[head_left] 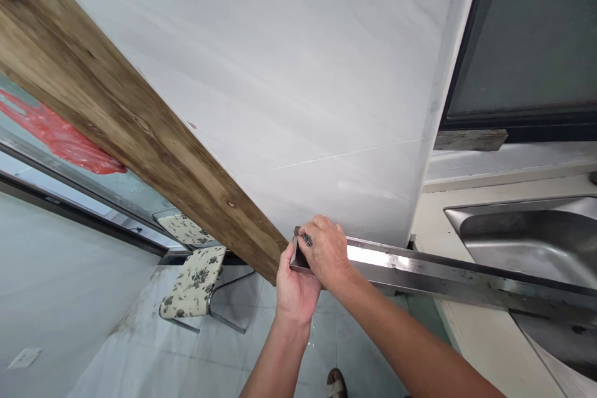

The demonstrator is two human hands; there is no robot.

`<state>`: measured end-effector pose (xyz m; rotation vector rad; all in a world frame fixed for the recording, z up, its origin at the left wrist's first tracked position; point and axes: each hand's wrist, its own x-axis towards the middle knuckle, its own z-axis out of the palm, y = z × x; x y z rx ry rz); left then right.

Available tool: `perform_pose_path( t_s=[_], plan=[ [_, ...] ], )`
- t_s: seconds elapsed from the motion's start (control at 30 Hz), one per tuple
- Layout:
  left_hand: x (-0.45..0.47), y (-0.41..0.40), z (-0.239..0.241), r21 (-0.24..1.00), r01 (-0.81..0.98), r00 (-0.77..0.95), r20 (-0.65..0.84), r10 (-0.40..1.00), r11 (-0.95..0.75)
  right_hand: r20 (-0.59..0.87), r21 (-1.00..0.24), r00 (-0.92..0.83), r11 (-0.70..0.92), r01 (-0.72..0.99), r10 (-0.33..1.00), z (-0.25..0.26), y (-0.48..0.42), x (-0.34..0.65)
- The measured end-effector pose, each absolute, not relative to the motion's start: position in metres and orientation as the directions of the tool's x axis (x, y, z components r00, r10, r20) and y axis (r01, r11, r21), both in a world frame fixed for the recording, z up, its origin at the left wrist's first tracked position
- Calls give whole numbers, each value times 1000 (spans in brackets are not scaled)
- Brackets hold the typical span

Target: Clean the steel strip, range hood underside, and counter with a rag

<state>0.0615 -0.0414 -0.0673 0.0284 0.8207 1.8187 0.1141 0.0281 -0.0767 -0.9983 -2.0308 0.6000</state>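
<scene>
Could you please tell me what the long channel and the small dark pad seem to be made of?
Long channel: metal, probably stainless steel, smooth and glossy, judging by its bright reflections. Small dark pad: possibly steel wool, given its coarse, glinting texture, though little of it shows.

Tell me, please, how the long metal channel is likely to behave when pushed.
The metal channel is probably stiff, as its long walls look straight. It may slip, since its surface looks smooth and shiny. Its end could dip if let go, as it juts past the counter to the left hand.
</scene>
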Motion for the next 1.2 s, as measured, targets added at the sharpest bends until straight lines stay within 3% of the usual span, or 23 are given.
perform_pose_path(
  t_s=[0.33, 0.63, 0.73, 0.8, 0.9, 1.0, 1.1, 1.2],
  plan=[
    [58, -36, -68, 511, -847, -407, -443, 799, -148, 175, -810, -676, 495, 315, 716, -65, 22, 139],
    [54, -34, -72, 559, -821, -379, -381, 843, -117, 235, -603, -839, 750, 271, 492, -83, 40, 171],
    [56, -34, -72, 563, -815, -389, -359, 848, -135, 200, -546, -800, 742, 389, 566, -96, 54, 198],
    [57, -33, -71, 554, -817, -399, -346, 849, -158, 210, -600, -724, 672, 435, 657, -97, 57, 207],
    [57, -32, -69, 547, -821, -394, -334, 856, -164, 315, -774, -638, 579, 257, 703, -84, 45, 198],
    [55, -32, -68, 472, -865, -374, -379, 847, -170, 387, -844, -601, 531, 75, 700, -70, 22, 166],
    [55, -34, -69, 405, -880, -415, -406, 814, -246, 391, -827, -582, 550, 117, 713, -63, 14, 137],
    [58, -38, -69, 451, -861, -433, -406, 805, -236, 386, -784, -565, 582, 216, 729, -63, 23, 126]
  ],
)
